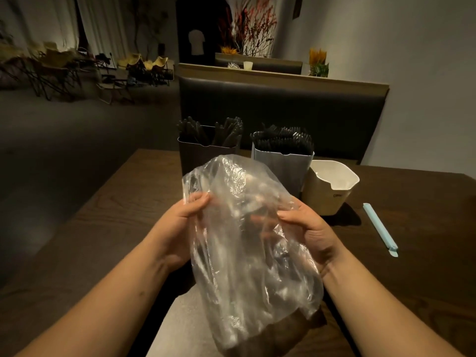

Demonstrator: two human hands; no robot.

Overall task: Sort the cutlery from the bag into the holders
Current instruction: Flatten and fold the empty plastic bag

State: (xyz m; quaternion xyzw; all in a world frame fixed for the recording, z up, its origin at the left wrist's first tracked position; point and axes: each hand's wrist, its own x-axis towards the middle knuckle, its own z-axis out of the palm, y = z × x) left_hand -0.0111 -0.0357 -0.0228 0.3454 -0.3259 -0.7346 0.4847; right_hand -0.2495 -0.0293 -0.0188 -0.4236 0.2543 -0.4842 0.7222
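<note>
I noted at frame centre the left hand (180, 222) pinching the left edge of the clear bag (247, 228) and the right hand (309, 233) gripping its right side above the table (412, 228), contents indistinct, with the dark holder (195, 155), grey holder (286, 163) and white holder (329, 194) just behind.

I am looking into a dim restaurant or café: a black padded booth backrest (283, 112) is facing me across a dark-brown wooden table (417, 228). A dark rectangular holder (197, 157) and a pale ribbed holder (282, 164) are standing there crammed with black plastic cutlery (283, 141), and tan folding chairs (55, 64) are standing along the far wall.
</note>
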